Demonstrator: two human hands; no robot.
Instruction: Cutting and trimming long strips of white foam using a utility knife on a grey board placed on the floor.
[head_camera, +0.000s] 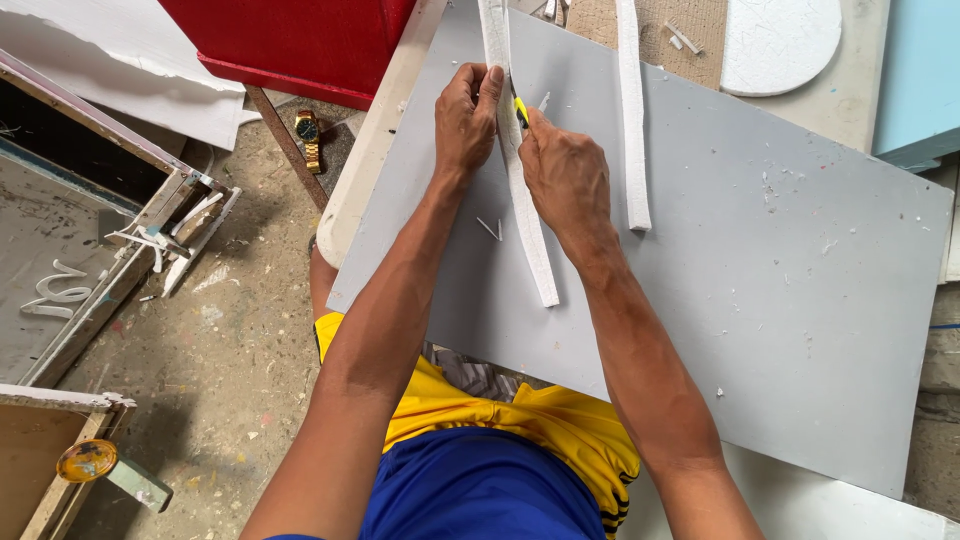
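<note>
A long white foam strip (520, 190) is laid flat on the grey board (760, 300), so that a firm base is given for the cut. The strip is pressed down by the left hand (466, 120), fingers clenched over its upper part. A yellow utility knife (521, 110) is grasped in the right hand (566, 175), just beside the strip. The strip passes between both grips towards the person. A second foam strip (632, 120) is left aside, apart.

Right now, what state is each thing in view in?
Left hand: pressing down the foam strip.
Right hand: gripping the yellow cutter.
Yellow cutter: tip against the strip.
Foam strip: flat on the board, under both hands.
Second foam strip: lying loose, untouched.
Grey board: flat, strewn with foam crumbs.
Gold wristwatch: lying off the wrist, beside the board.
</note>
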